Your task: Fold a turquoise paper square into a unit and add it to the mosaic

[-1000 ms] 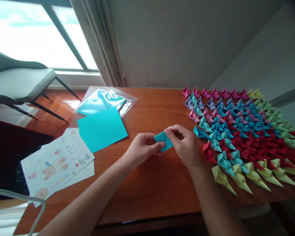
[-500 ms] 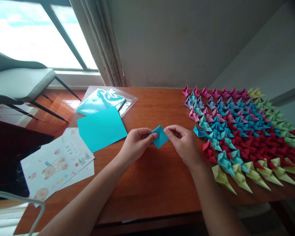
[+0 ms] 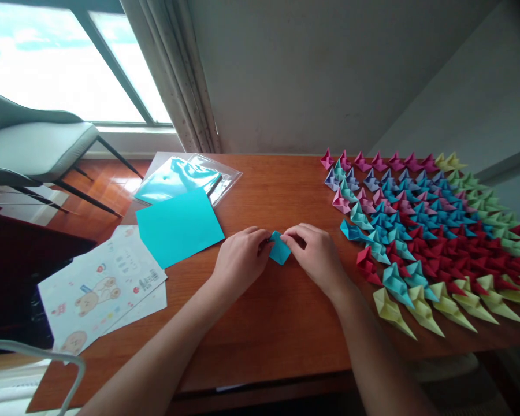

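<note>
A small folded piece of blue paper (image 3: 279, 252) is held between my two hands over the middle of the wooden table. My left hand (image 3: 245, 254) pinches its left corner between thumb and fingers. On the opposite side, my right hand (image 3: 314, 252) grips the upper right edge with thumb and forefinger. The fingertips hide parts of the paper's top edges. To the left lies a stack of blue paper sheets (image 3: 179, 228), apart from my left hand.
Rows of folded paper boats (image 3: 433, 231) in several colours cover the table's right side. A clear plastic packet (image 3: 177, 176) lies at the back left, and bear-printed cards (image 3: 104, 289) overlap the left edge. A grey chair (image 3: 39, 144) stands by the window.
The folded blue paper has turned and dropped slightly, and the crease down its middle no longer shows. My left hand has rolled over it, and my right fingers have shifted left to its upper edge.
</note>
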Tool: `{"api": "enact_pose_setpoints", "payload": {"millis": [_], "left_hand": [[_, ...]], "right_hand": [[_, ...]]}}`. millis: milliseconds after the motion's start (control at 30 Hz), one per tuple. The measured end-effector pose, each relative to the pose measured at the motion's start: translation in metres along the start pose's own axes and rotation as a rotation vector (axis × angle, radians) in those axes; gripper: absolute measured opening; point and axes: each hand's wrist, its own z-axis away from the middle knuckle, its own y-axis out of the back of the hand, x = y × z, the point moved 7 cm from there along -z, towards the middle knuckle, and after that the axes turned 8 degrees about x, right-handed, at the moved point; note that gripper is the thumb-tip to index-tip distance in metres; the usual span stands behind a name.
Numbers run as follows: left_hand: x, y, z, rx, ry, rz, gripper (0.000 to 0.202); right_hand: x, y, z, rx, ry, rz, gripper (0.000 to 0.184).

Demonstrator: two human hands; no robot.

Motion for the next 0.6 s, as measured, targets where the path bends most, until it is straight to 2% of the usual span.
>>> {"api": "enact_pose_setpoints", "payload": {"millis": [100,167,300,433,600], "left_hand": [[0.0,-0.004,0.002,-0.007,-0.021,-0.091,0.012],[0.001,-0.005,0.002,0.017,-0.04,-0.117,0.017],[0.011,-0.013,0.003,-0.021,-0.204,-0.137,0.014],[0.02,-0.017,0.005,-0.054,-0.335,-0.163,0.017],[0.032,-0.017,0.011,-0.105,-0.413,-0.249,0.013]], "right_hand": [[0.004,-0.006,0.003,-0.048,0.007,0.109,0.012],[0.005,-0.009,0.004,-0.053,0.018,0.187,0.012],[0.001,-0.011,0.005,-0.017,0.096,0.298,0.005],[0.0,-0.016,0.008,-0.012,0.156,0.325,0.01],[0.001,-0.018,0.015,-0.04,0.194,0.312,0.016]]}}
